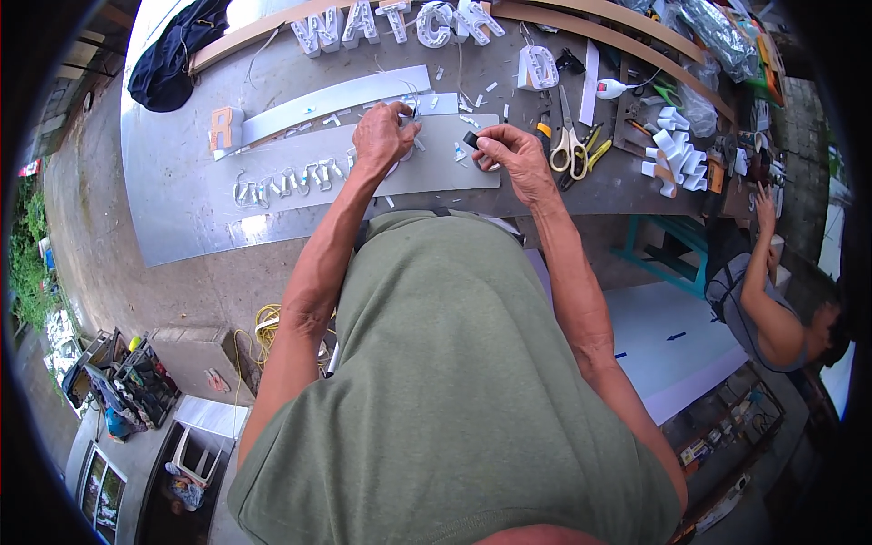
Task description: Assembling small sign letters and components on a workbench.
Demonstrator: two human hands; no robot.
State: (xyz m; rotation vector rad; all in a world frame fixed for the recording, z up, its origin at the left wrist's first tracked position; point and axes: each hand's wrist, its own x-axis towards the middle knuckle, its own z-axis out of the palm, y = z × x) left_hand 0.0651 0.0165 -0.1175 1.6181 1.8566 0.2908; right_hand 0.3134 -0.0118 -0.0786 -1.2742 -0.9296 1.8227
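My right hand (516, 156) pinches a small black roll, which looks like electrical tape (470, 140), between thumb and fingers. To its left my left hand (385, 138) is closed, its fingertips together near thin wires; anything in them is too small to make out. Beneath both hands lies a flat grey sheet (459, 173). A wired string of small white LED modules (291, 180) is laid out on it to the left. Small white clippings (463, 104) are scattered about my fingers. Long white strips (336, 100) lie just beyond.
White letter-shaped shells (395, 25) stand along the far edge, another (538, 69) nearer. At right are scissors (569, 145), yellow-handled pliers (597, 153), a white-and-red bottle (611, 88) and bent white pieces (677, 154). A co-worker (767, 282) reaches in at far right.
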